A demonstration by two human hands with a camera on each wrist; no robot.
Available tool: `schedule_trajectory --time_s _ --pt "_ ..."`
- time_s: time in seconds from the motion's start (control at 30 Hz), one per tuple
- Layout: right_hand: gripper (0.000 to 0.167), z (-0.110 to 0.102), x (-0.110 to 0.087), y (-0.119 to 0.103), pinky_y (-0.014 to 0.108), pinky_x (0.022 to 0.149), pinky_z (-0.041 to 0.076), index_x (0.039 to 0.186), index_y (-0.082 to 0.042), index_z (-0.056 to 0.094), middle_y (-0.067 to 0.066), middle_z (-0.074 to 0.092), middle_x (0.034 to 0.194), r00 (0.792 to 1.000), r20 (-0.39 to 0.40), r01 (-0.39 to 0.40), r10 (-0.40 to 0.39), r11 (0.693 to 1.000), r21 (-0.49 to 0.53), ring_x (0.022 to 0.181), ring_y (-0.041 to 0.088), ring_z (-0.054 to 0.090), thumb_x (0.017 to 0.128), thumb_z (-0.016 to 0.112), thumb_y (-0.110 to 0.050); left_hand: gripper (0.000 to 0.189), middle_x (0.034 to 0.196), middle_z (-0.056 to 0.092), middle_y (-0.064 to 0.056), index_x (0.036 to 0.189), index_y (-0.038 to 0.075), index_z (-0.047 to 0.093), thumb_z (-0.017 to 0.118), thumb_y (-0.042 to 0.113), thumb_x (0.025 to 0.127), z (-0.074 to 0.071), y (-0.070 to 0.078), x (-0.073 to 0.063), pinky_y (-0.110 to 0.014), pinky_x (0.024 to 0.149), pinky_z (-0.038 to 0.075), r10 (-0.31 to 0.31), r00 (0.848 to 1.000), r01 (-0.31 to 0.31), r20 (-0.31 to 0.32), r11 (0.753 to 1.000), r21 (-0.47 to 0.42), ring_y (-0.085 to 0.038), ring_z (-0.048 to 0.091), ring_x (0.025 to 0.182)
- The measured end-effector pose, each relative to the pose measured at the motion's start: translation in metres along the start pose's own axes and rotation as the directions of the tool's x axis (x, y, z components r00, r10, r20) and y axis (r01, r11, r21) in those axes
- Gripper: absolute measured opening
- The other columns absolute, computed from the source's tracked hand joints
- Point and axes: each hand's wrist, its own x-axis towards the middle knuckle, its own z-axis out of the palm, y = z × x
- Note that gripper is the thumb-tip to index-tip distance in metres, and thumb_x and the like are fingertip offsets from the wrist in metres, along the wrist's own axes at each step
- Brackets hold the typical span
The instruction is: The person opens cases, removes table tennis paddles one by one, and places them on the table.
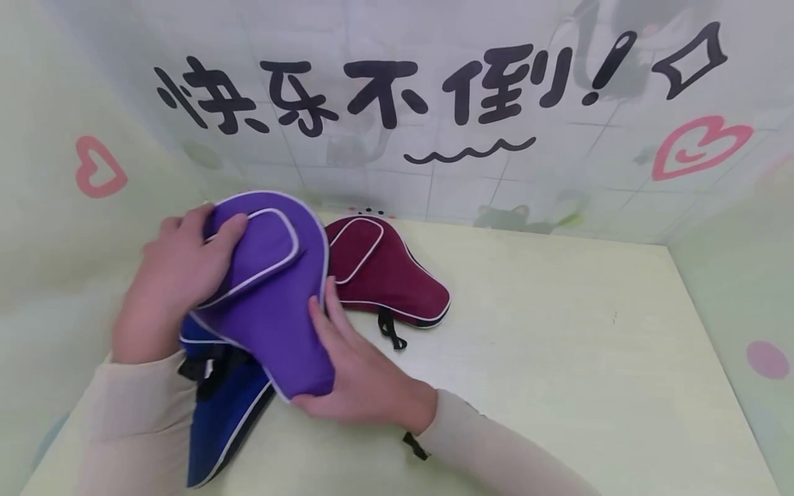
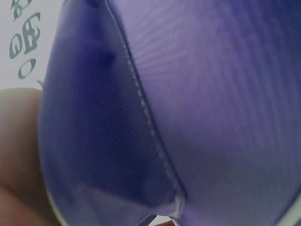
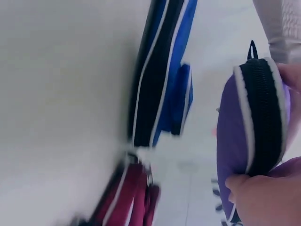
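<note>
Left grip (image 1: 186,258) closed over the wide, rounded end of the purple case (image 1: 273,303), thumb on the outer pocket (image 1: 260,241) and fingers hooked round the edge; my right grip (image 1: 360,375) wraps the narrow end, fingers along one side and thumb at the tip. Between the two I hold the case raised and tilted, apart from the worktop (image 1: 558,344), pocket side up.

Picking it up is done, then; setting it down is not. The stretch of black zip (image 3: 263,117) seen from my right wrist looks fastened, but I can't tell whether anything is inside.

Two similar cases lie on the worktop, with neither hand on them. The blue case (image 1: 223,427) is on my left, partly hidden by the purple one, and the maroon case (image 1: 391,269) is farther back, its black cord (image 1: 387,327) trailing loose. I would judge myself midway through handling this one case; whether the other two have been dealt with, I cannot tell.
</note>
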Motion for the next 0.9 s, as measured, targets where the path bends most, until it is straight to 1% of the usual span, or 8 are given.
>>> schedule_trajectory --time_s 0.2,0.33,0.4,0.5,0.57,0.63,0.8,0.9 --pt "0.127 -0.032 -0.034 0.016 0.049 0.123 0.034 0.164 -0.01 -0.005 0.015 -0.021 0.171 0.989 -0.121 -0.087 0.084 0.996 -0.022 0.161 0.03 0.003 0.079 0.087 -0.028 0.091 0.166 0.015 -0.029 0.166 0.022 0.013 0.023 0.079 0.096 0.027 0.063 0.003 -0.081 0.105 0.025 0.073 0.997 -0.073 0.007 0.997 -0.018 -0.065 0.02 0.142" --pt "0.129 -0.045 -0.064 0.021 0.053 0.121 0.033 0.164 -0.008 -0.001 0.02 -0.016 0.171 0.967 -0.194 -0.182 0.167 0.981 -0.063 0.16 0.037 0.008 0.075 0.09 -0.027 0.085 0.166 0.023 -0.022 0.165 0.025 0.02 0.031 0.076 0.097 0.053 0.1 0.002 -0.08 0.104 0.027 0.121 0.993 -0.121 0.005 0.992 -0.03 -0.057 0.025 0.143" --pt "0.13 -0.049 -0.079 0.022 0.049 0.122 0.03 0.164 -0.008 -0.001 0.021 -0.014 0.17 0.951 -0.225 -0.238 0.214 0.968 -0.083 0.158 0.039 0.011 0.074 0.091 -0.027 0.082 0.164 0.027 -0.02 0.164 0.025 0.024 0.034 0.073 0.098 0.068 0.115 0.0 -0.078 0.104 0.029 0.147 0.989 -0.147 0.005 0.988 -0.044 -0.053 0.028 0.142" --pt "0.13 -0.054 -0.101 0.021 0.03 0.125 0.021 0.165 -0.011 -0.001 0.017 -0.013 0.172 0.923 -0.256 -0.317 0.288 0.945 -0.081 0.158 0.038 0.012 0.074 0.091 -0.027 0.077 0.162 0.031 -0.016 0.162 0.027 0.029 0.039 0.07 0.098 0.089 0.133 -0.002 -0.075 0.105 0.032 0.177 0.984 -0.176 0.018 0.983 -0.057 -0.049 0.032 0.142" --pt "0.13 -0.056 -0.113 0.021 0.017 0.123 0.013 0.165 -0.012 -0.001 0.017 -0.013 0.172 0.909 -0.275 -0.345 0.315 0.936 -0.07 0.158 0.039 0.011 0.075 0.091 -0.026 0.076 0.162 0.032 -0.016 0.161 0.028 0.031 0.04 0.069 0.098 0.102 0.141 -0.003 -0.075 0.107 0.032 0.194 0.981 -0.192 0.029 0.98 -0.059 -0.048 0.032 0.142" --pt "0.129 -0.057 -0.123 0.022 0.007 0.119 0.007 0.165 -0.011 0.0 0.017 -0.012 0.172 0.897 -0.295 -0.363 0.331 0.93 -0.062 0.158 0.04 0.012 0.075 0.091 -0.025 0.075 0.162 0.033 -0.015 0.161 0.028 0.033 0.041 0.069 0.098 0.114 0.15 -0.003 -0.075 0.109 0.031 0.209 0.977 -0.207 0.043 0.977 -0.058 -0.048 0.032 0.142" --pt "0.127 -0.053 -0.139 0.029 0.001 0.116 0.006 0.165 -0.008 0.003 0.021 -0.009 0.171 0.868 -0.345 -0.399 0.358 0.915 -0.053 0.155 0.046 0.016 0.075 0.091 -0.024 0.073 0.161 0.034 -0.016 0.158 0.026 0.038 0.044 0.067 0.098 0.14 0.168 -0.001 -0.076 0.111 0.028 0.25 0.966 -0.246 0.065 0.967 -0.066 -0.049 0.032 0.142" --pt "0.127 -0.047 -0.145 0.033 0.0 0.115 0.005 0.164 -0.005 0.006 0.025 -0.005 0.171 0.844 -0.377 -0.429 0.382 0.902 -0.044 0.153 0.05 0.018 0.073 0.092 -0.025 0.069 0.159 0.038 -0.015 0.156 0.026 0.042 0.047 0.064 0.099 0.153 0.174 0.0 -0.076 0.111 0.03 0.271 0.959 -0.267 0.077 0.962 -0.059 -0.048 0.033 0.143"
